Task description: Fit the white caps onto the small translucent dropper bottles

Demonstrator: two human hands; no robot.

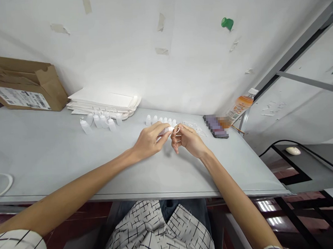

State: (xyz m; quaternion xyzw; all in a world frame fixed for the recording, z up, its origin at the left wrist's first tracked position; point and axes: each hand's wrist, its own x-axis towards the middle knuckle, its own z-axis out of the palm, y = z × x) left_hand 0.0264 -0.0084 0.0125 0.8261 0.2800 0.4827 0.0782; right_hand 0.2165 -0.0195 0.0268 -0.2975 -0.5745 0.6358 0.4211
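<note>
Over the middle of the grey table [164, 177], my left hand [147, 141] is closed around a small white squeeze bottle [165, 130], its capped end pointing right. My right hand [190, 140] pinches a thin white loop [178, 130] at that capped end; I cannot make out whether the loop sits on the bottle. Just behind my hands stands a row of similar white bottles [155, 119], partly hidden by my fingers. To the right of my right hand lies a loose pile of thin white loops [196, 127]. Another group of white bottles [98, 120] stands farther left.
An open cardboard box [48, 86] is at the back left, beside stacked white sheets [103, 98]. On the right are a phone [216, 126] and an orange drink bottle [238, 107]. A white cable [8, 183] lies at the left edge.
</note>
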